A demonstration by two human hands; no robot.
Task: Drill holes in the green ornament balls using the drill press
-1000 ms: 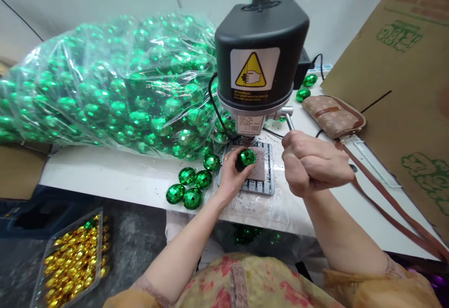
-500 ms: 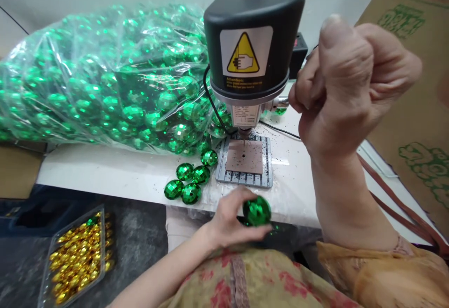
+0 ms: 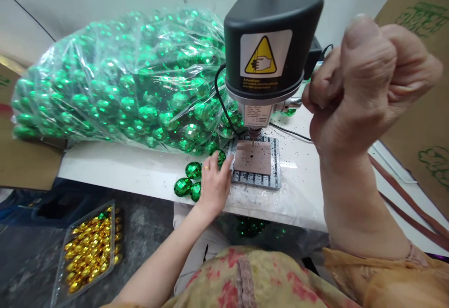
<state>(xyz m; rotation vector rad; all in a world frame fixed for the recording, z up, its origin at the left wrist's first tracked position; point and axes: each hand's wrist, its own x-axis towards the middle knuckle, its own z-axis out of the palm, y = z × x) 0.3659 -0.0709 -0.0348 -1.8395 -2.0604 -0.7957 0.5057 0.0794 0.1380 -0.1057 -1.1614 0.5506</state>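
My left hand is over a group of green faceted ball ornaments on the table, left of the drill press base. Its fingers are apart, reaching at a green ball that shows partly behind them; a firm grip is not visible. My right hand is raised and closed in a fist at the end of the metal feed lever of the drill press; the grip end is hidden inside the fist. A brownish square pad with a small dark hole lies beneath the drill chuck.
A large clear bag full of green balls lies along the back left. On the lower left, a clear plastic tray holds gold balls. More green balls show below the table edge. Cardboard stands at right; dark shavings dot the white table.
The green ball in my left hand has left it, and that hand has moved up and left to the balls on the table. My right hand stays at the lever; the view has shifted slightly.
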